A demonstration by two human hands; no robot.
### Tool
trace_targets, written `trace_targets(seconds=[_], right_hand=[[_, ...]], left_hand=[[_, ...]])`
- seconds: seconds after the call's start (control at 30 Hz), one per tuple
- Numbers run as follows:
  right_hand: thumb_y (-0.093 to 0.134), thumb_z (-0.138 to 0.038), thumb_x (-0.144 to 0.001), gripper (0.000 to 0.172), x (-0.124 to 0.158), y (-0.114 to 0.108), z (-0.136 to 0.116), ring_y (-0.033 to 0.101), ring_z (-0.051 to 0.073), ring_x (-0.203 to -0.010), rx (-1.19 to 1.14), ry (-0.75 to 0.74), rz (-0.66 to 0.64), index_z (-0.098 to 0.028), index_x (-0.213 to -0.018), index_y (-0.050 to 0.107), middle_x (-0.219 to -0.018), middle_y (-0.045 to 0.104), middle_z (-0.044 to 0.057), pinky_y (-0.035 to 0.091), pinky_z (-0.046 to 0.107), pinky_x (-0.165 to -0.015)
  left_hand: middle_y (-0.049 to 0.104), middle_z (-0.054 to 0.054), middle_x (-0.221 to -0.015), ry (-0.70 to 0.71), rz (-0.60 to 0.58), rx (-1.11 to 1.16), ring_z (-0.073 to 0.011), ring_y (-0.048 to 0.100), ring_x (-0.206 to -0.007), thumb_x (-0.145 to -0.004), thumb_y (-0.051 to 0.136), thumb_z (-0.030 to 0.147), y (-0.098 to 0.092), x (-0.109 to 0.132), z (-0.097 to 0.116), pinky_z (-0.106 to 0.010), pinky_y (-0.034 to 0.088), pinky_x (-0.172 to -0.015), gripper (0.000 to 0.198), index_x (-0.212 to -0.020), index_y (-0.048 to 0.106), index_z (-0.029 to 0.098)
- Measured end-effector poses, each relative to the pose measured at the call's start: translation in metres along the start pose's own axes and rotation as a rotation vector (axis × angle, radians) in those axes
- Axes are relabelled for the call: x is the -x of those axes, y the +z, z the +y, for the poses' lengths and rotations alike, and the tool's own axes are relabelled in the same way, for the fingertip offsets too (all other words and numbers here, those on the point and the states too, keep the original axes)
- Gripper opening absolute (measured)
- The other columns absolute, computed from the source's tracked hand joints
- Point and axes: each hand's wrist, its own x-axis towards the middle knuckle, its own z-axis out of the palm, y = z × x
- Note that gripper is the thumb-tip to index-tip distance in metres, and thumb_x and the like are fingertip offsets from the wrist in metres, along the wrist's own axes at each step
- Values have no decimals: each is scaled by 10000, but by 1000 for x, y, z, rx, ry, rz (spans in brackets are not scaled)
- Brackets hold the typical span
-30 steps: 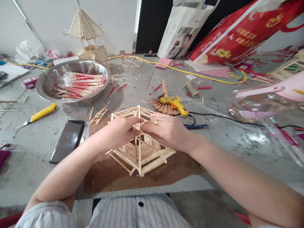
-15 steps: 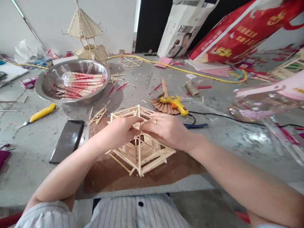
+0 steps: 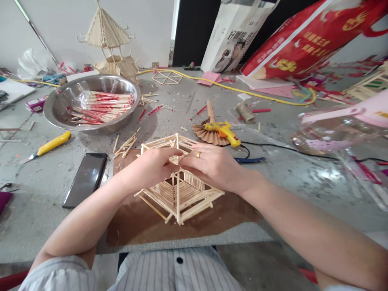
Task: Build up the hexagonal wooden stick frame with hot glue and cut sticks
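A hexagonal frame of wooden sticks rests on a brown board in front of me. My left hand reaches over its left side, fingers bent inward and closed at the middle of the frame. From the other side my right hand, with a gold ring on one finger, meets it there, its fingers pressed together on the sticks near the central upright. The fingertips of both hands nearly touch, and partly hide the sticks between them.
Around the frame lie a phone, a yellow utility knife, short loose sticks and a yellow glue gun with a black cord. A steel bowl holds packaged chopsticks. Behind it stands a stick pagoda.
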Motion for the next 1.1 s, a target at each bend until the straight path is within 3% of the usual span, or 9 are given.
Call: trace_targets(seconds=[0.73,1.1], right_hand=[[427,-222,-870,238,-2,1,-1,584,151,-688,48,-54,29,-143,-785,634,-660,653,46,466,305,-686],[426,-202,-869,222,-1,0,-1,589,140,-709,40,-60,28,-147,-794,628,-701,656,49,467,295,-701]], left_hand=[[622,2,-670,35,-40,3,-88,534,-610,-760,486,188,-2,0,-2,-212,404,-614,313,-1040,625,184],[635,21,-723,125,-90,80,-86,539,-666,-747,466,129,-6,1,-7,-215,408,-679,421,-1144,566,225]])
